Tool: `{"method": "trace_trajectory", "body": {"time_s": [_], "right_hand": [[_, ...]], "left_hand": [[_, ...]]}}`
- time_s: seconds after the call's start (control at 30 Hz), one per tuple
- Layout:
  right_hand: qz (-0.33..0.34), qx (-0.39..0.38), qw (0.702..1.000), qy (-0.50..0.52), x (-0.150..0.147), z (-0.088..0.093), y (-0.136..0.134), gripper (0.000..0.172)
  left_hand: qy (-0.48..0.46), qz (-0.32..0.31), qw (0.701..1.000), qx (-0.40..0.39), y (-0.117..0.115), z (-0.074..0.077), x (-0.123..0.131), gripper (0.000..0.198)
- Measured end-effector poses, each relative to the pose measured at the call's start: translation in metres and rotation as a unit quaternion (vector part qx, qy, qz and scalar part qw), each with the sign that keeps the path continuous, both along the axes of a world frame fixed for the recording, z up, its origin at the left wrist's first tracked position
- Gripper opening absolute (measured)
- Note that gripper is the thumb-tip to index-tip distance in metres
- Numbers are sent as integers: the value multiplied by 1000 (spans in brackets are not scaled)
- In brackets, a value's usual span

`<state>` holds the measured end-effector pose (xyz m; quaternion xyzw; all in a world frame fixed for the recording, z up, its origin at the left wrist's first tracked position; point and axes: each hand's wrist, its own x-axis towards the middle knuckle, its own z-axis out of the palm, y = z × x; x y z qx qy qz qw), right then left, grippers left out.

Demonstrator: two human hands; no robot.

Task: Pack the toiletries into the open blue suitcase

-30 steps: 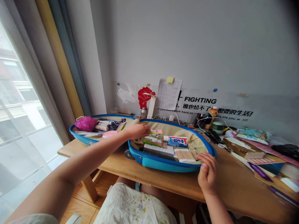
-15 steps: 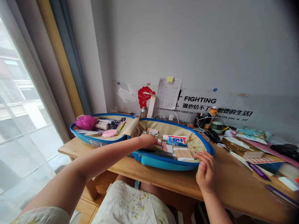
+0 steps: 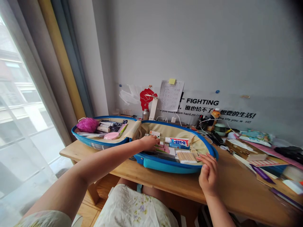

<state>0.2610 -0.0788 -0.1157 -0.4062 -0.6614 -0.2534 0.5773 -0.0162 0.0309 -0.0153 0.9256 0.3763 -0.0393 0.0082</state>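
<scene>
A blue oval suitcase (image 3: 170,165) lies unfolded on the wooden table, its two halves lined in beige. Inside the right half, my left hand (image 3: 150,142) is over a pink packet (image 3: 167,149), fingers bent and slightly apart; its palm side is hidden. Near it lie a toothpaste tube (image 3: 178,141), a blue item (image 3: 178,146) and a pack of cotton swabs (image 3: 186,156). My right hand (image 3: 208,171) rests with loose, spread fingers at the right rim. A purple bath puff (image 3: 88,125) and a pink oval item (image 3: 111,135) are in the left half.
Papers, packets and a purple strip (image 3: 262,174) clutter the table's right side. Behind the suitcase stand a metallic bottle (image 3: 145,114), a white upright lamp-like stand (image 3: 153,107) and an orange bottle (image 3: 215,116). Curtains (image 3: 63,56) hang at the left.
My left hand has lifted slightly and its fingers have spread a little. The pink packet beneath it now lies flatter. My right hand stays at the rim.
</scene>
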Motion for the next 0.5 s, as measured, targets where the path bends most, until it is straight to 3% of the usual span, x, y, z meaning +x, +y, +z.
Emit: {"method": "trace_trajectory", "body": {"time_s": [0.13, 0.23, 0.37, 0.5], "right_hand": [[0, -6, 1000, 11, -1, 0, 0, 34], [3, -6, 1000, 14, -1, 0, 0, 34], [5, -6, 1000, 10, 0, -1, 0, 33], [3, -2, 1000, 5, -1, 0, 0, 33]], "left_hand": [[-37, 14, 999, 3, -4, 5, -1, 47], [-89, 50, 994, 24, 2, 21, -13, 46], [-140, 209, 965, 78, 34, 44, -59, 39], [-95, 352, 930, 52, 68, 38, -119, 38]]}}
